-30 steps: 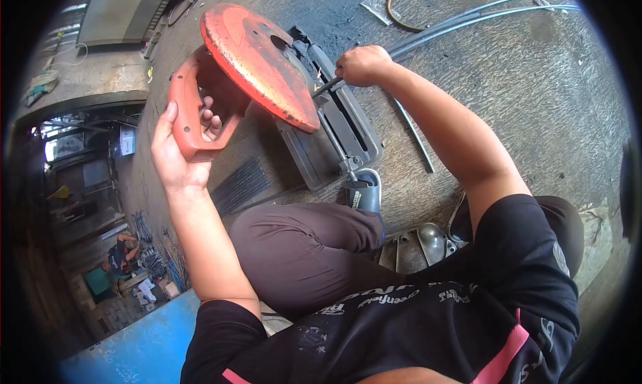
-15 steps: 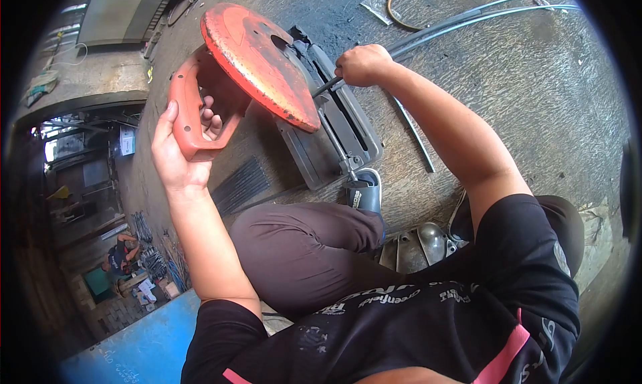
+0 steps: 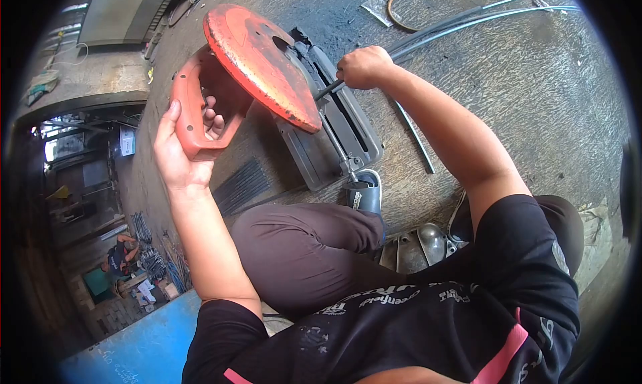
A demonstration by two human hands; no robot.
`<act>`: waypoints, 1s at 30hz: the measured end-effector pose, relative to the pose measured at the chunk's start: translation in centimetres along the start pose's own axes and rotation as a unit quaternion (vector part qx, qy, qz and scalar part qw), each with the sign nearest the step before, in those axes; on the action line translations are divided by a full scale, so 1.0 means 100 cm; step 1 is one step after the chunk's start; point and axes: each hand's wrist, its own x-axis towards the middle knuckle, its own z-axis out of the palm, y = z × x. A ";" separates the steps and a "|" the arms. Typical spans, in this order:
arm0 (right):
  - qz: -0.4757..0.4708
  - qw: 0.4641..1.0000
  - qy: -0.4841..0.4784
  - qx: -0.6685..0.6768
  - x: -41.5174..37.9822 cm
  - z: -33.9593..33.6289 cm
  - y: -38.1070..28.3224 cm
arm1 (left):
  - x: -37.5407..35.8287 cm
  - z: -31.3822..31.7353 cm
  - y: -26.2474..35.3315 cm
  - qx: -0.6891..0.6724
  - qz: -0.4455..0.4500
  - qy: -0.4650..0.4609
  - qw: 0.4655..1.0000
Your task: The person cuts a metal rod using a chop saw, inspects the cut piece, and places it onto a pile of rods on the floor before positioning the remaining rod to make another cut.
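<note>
My left hand [image 3: 180, 158] is wrapped round the red D-shaped handle [image 3: 188, 110] of a cut-off saw. The saw's worn red disc guard [image 3: 261, 69] hides the blade and part of the grey base [image 3: 301, 153]. My right hand [image 3: 364, 67] is closed round a thin dark metal rod [image 3: 328, 89], whose near end runs in under the guard edge on the base. Whether the blade touches the rod is hidden. Beyond my right hand, long grey rods [image 3: 441, 31] stretch across the floor to the upper right.
Several cut dark rods [image 3: 246, 185] lie side by side left of the base. A short metal strip [image 3: 416, 136] rests on the floor to the right. My shoe [image 3: 364, 195] is against the base. Another person [image 3: 120, 257] sits at the far lower left, near a blue surface [image 3: 144, 347].
The saw's handle and guard, with my left hand on them, have shifted very slightly right. My right hand stays in nearly the same place on the rod.
</note>
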 end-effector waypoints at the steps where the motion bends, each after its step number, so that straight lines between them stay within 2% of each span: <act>1: 0.000 1.000 0.000 0.000 -0.001 -0.001 0.000 | 0.000 0.000 0.000 0.000 0.000 -0.002 1.000; 9: -0.005 0.998 -0.018 0.052 0.003 -0.002 0.004 | -0.001 0.001 0.000 0.002 0.000 -0.003 1.000; 14: -0.004 0.999 -0.040 0.035 -0.013 -0.020 0.002 | 0.004 -0.006 -0.002 -0.018 -0.010 -0.014 1.000; 16: -0.004 1.000 -0.023 0.013 -0.011 -0.007 0.023 | 0.005 -0.005 -0.002 -0.016 -0.007 -0.016 1.000; 18: -0.014 0.996 0.026 0.086 -0.022 -0.015 0.047 | 0.005 -0.005 -0.003 -0.014 -0.004 -0.010 1.000; 20: -0.019 0.979 0.030 0.199 -0.044 -0.043 0.056 | 0.004 -0.005 -0.003 -0.036 0.009 -0.012 0.999; 22: 0.021 0.930 0.053 0.363 -0.068 -0.065 0.049 | 0.007 -0.004 -0.004 -0.013 0.013 -0.015 1.000; 24: 0.015 0.829 0.074 0.554 -0.084 -0.079 0.033 | 0.011 -0.006 -0.005 0.022 0.026 -0.003 0.999; 26: -0.054 0.697 0.071 0.712 -0.098 -0.092 0.007 | 0.001 0.008 0.000 0.112 0.108 0.080 0.985; 27: -0.066 0.636 0.082 0.765 -0.107 -0.104 -0.016 | 0.021 -0.005 -0.012 0.142 0.171 0.099 0.970; 28: -0.079 0.594 0.076 0.797 -0.113 -0.112 -0.033 | 0.027 -0.007 -0.017 0.138 0.208 0.111 0.962; 30: -0.087 0.558 0.071 0.822 -0.125 -0.123 -0.061 | 0.024 -0.004 -0.017 0.282 0.297 0.197 0.891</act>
